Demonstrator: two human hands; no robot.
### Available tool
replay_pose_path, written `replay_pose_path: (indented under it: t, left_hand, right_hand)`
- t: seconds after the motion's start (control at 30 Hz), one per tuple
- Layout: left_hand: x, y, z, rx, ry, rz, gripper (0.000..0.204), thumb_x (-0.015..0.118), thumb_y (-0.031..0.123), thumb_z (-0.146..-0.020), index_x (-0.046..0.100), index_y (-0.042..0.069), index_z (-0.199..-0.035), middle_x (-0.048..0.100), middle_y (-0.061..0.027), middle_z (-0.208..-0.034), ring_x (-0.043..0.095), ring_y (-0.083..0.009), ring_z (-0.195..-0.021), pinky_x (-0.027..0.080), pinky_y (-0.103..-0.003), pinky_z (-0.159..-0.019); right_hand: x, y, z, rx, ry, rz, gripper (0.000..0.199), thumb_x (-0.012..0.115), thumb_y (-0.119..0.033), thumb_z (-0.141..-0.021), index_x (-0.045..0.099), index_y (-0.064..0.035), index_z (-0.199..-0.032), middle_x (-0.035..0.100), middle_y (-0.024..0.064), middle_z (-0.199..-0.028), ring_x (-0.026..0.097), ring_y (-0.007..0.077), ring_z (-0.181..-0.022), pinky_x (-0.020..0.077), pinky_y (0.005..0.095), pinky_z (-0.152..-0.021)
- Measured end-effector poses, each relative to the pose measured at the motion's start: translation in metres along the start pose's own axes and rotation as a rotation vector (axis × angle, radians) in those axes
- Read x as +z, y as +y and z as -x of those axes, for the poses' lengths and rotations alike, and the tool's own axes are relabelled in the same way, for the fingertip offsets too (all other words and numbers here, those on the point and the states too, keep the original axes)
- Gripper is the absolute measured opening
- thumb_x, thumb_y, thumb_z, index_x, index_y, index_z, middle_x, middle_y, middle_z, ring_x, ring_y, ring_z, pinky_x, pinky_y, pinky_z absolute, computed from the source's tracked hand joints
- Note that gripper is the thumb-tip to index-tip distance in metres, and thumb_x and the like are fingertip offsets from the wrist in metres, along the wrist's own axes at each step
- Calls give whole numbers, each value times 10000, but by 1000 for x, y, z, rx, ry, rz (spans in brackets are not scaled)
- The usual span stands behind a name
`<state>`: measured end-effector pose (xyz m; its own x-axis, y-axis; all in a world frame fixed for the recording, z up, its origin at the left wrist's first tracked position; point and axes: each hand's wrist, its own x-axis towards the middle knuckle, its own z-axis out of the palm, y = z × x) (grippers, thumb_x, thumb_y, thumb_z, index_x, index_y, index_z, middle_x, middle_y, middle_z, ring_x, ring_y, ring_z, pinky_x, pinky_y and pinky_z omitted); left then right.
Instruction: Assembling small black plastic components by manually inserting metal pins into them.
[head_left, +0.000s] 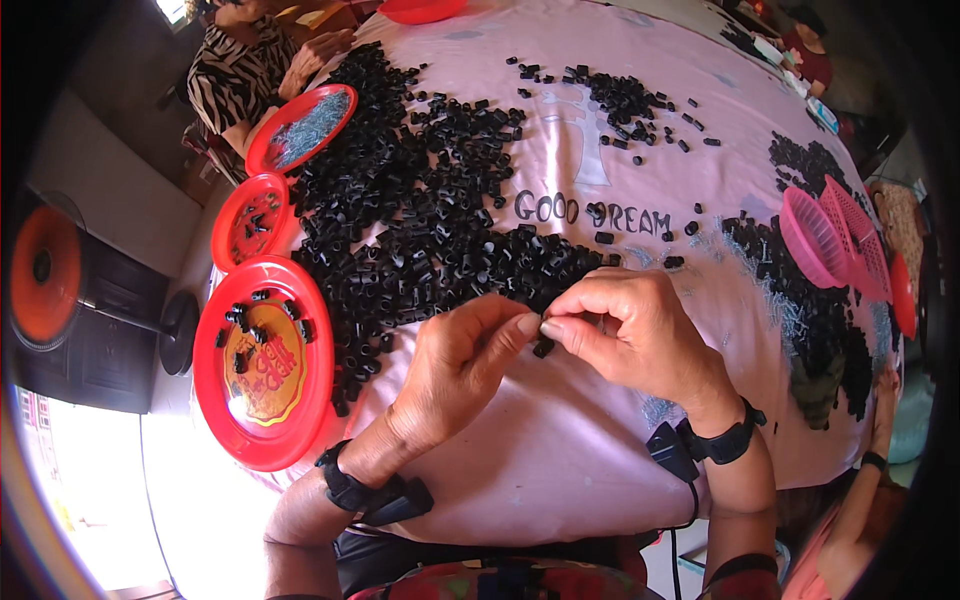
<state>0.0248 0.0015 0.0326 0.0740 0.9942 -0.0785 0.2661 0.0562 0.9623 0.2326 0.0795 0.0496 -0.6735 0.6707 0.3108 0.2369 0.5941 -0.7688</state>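
Above the pink cloth, my left hand (462, 358) and my right hand (632, 325) meet at the fingertips, thumbs pressed against the index fingers. A small black plastic piece (543, 347) shows just under the touching fingertips, in the pinch of my left hand. The right fingers are closed at the same spot; whatever tiny thing they hold is hidden. Right behind my hands spreads a large heap of similar short black plastic pieces (400, 240). To the left of my left hand, a red plate (212, 385) carries several black pieces.
Farther along the left edge stand a red bowl (222, 228) with a few pieces and a red tray (262, 150) of thin metal bits. Pink baskets (812, 240) and more black heaps lie at right. People sit around the table; a fan (45, 265) stands at left.
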Motion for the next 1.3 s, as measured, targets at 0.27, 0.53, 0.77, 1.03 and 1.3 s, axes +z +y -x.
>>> replay_pose_path:
  t: [0.27, 0.53, 0.77, 1.03, 1.3]
  left_hand:
    - [-7, -20, 4, 427, 0, -985, 565, 724, 119, -905, 579, 12, -1441, 464, -203, -1586, 430, -397, -1476, 410, -493, -1123]
    - [-23, -21, 22, 417, 23, -786, 416, 720, 58, -877, 676, 30, -1290, 618, -179, -1407, 569, -355, -1307, 463, -481, -1044]
    - [-29, -24, 20, 387, 225, -670, 240, 711, 41, -894, 743, 16, -1130, 697, -156, -1235, 639, -339, -1133, 503, -447, -956]
    - [-30, -29, 28, 409, 317, -561, 199, 781, 13, -857, 777, 36, -1055, 743, -124, -1067, 695, -284, -988, 551, -381, -870]
    - [-38, -19, 45, 274, 154, -470, 192, 799, 54, -833, 759, 37, -1020, 702, -108, -971, 664, -304, -928, 543, -413, -825]
  right_hand:
    - [9, 32, -1, 101, 151, 52, 78, 718, -58, -932, 721, 9, -972, 727, 148, -830, 698, 243, -681, 526, 351, -613]
    - [9, 36, 1, -32, 92, 223, 88, 747, -57, -884, 741, -22, -964, 713, 142, -901, 694, 340, -801, 545, 426, -746]
    - [0, 22, 1, 90, 76, 180, 98, 768, -53, -855, 750, -22, -947, 715, 133, -865, 697, 310, -775, 552, 401, -731]
    - [9, 14, 1, 2, -10, 118, 75, 711, -49, -904, 742, 5, -946, 725, 153, -846, 699, 323, -797, 552, 416, -726]
    - [13, 8, 1, -31, -45, 159, 86, 710, -19, -871, 750, 7, -942, 725, 144, -845, 691, 318, -774, 551, 408, -713]
